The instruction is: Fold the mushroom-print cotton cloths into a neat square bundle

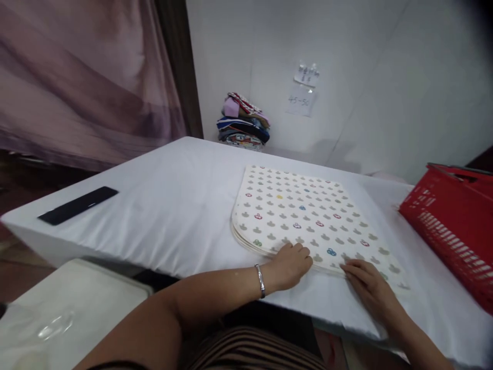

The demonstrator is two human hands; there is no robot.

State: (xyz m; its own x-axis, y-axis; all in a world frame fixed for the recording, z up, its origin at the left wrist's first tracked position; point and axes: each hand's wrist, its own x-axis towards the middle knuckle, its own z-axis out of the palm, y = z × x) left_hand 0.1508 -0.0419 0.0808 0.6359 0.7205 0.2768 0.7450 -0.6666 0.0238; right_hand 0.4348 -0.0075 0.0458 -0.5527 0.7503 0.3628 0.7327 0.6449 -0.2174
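A folded cream cloth (304,213) printed with small grey and coloured shapes lies flat on the white table (173,205), folded into several layers. My left hand (290,264), with a silver bracelet on the wrist, rests at the cloth's near edge with its fingers curled onto the fabric. My right hand (370,285) lies at the same near edge further right, fingers bent and pressing on the cloth's border. Neither hand lifts the cloth.
A red plastic basket (450,226) stands at the table's right edge. A stack of folded clothes (243,121) sits at the far side by the wall. A black flat bar (77,204) lies near the left corner. A pale surface (73,308) sits below left.
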